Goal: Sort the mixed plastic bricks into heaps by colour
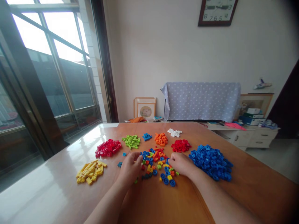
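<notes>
**A mixed pile (pixel 159 167) of toy bricks on a shiny bench (pixel 142 205)**

The mixed pile lies mid-bench, between the left hand (pixel 129 166) and the right hand (pixel 181 163). Its bits look like hard plastic: some square with bumps, some round like little wheels. The fingers of both hands bend in at its sides and hide some bits; nobody can tell if they pinch any.

Around it sit yellow bricks (pixel 90 171), dark pink bricks (pixel 108 147), green bricks (pixel 132 141), a small blue pile (pixel 147 136), orange bricks (pixel 161 139), white bricks (pixel 174 133), red bricks (pixel 181 145) and a big blue heap (pixel 211 163).

The wall clock (pixel 217 12) shows 3, 5, 6, 7 and 8. Behind the bench hangs a soft, dotted cloth (pixel 201 101).
</notes>
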`<state>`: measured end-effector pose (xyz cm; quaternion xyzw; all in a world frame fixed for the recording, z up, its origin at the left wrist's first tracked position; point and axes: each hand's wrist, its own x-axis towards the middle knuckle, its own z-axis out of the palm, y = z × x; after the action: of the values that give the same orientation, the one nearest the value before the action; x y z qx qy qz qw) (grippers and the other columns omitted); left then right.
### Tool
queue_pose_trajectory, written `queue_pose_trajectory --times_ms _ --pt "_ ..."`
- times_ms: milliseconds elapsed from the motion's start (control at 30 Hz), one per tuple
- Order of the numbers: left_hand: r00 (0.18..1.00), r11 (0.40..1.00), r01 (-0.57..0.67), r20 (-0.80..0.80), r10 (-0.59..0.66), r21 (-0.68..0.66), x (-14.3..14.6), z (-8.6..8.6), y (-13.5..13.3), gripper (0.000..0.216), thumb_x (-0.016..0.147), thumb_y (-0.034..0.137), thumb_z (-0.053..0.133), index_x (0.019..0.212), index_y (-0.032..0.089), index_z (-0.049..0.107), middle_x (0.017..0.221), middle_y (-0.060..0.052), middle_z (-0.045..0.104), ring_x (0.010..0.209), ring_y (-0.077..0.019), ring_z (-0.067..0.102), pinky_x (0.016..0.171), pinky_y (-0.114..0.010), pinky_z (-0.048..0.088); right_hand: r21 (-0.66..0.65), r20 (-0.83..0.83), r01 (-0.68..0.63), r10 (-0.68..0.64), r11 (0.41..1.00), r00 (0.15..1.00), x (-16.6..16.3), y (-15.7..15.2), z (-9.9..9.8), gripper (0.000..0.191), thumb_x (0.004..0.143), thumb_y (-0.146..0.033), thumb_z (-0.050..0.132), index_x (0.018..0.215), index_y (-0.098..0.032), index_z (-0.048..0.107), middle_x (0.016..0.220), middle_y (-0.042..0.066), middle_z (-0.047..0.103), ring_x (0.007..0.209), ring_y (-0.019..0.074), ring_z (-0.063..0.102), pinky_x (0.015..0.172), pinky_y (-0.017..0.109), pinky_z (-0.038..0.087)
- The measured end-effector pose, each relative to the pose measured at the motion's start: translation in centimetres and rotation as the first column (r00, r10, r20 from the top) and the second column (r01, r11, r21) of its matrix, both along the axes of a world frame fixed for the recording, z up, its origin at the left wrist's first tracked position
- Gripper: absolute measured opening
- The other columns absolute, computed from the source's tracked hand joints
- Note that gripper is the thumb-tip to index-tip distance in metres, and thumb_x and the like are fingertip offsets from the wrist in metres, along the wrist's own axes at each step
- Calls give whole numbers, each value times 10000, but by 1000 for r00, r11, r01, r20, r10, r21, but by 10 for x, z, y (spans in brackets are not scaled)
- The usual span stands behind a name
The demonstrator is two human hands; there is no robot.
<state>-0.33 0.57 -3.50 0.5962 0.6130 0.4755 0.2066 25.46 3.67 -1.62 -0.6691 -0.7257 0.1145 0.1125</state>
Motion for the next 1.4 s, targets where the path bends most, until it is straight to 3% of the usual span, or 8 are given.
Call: queue_pose_trajectory --times_ms 167,433,567,700,867,1067,1267,1400 --pt "1000 1000 9 -4 -9 -6 0 2 -2 415 847 500 556 1027 164 721 998 -103 732 960 -253 670 839 -363 502 39 4 23 -23 999 1000 -6 0 -3 337 804 -570 585 743 -246 656 756 17 691 701 166 567 568 262 240" --pt "1000 1000 1 -25 -2 -19 -1 1 0 421 853 509 548 1044 170 710 1029 -102 727 991 -260 665 858 -369 498 113 -105 -18 30 993 994 -13 -2 -3 146 770 -386 658 779 -244 626 802 -19 677 708 132 551 581 238 250" --pt "1000 1000 6 -6 -6 -24 -2 0 2 439 841 523 555 1049 168 709 1022 -102 729 978 -264 672 834 -360 506 162 -149 -83 108 983 983 -16 -2 -6 42 777 -262 617 763 -223 608 773 -26 657 707 117 543 583 226 261" --pt "1000 1000 -15 10 15 -16 -2 1 2 433 818 518 572 1017 164 722 995 -104 735 937 -267 680 795 -351 509 234 -186 -54 99 971 978 -6 4 -1 42 803 -237 572 781 -221 604 777 -23 655 712 123 541 589 221 276" --pt "1000 1000 -29 7 29 -2 -3 2 3 394 808 513 581 974 186 725 970 -81 740 934 -256 676 797 -328 495 346 -161 169 -119 923 980 48 9 27 153 857 -265 502 795 -215 633 817 17 680 738 146 559 594 238 297" --pt "999 999 -32 -12 32 -25 -8 -4 7 414 825 528 561 1017 196 718 990 -65 736 927 -243 669 804 -320 482 226 -65 457 -455 860 888 115 15 44 173 836 -318 530 787 -233 673 795 65 711 631 171 584 631 280 373" --pt "1000 1000 -26 -13 25 -12 -12 -3 6 428 822 543 572 1010 187 718 997 -70 738 949 -250 667 816 -322 481 116 -54 541 -539 833 841 130 24 35 245 799 -356 562 965 -258 714 981 129 710 782 246 647 663 337 417" --pt "1000 1000 -20 8 20 2 -11 1 2 423 822 547 572 986 187 719 978 -68 741 913 -244 671 792 -317 485 179 -84 543 -537 821 839 126 19 40 218 792 -344 557 912 -262 718 1058 131 690 879 280 634 662 346 407"
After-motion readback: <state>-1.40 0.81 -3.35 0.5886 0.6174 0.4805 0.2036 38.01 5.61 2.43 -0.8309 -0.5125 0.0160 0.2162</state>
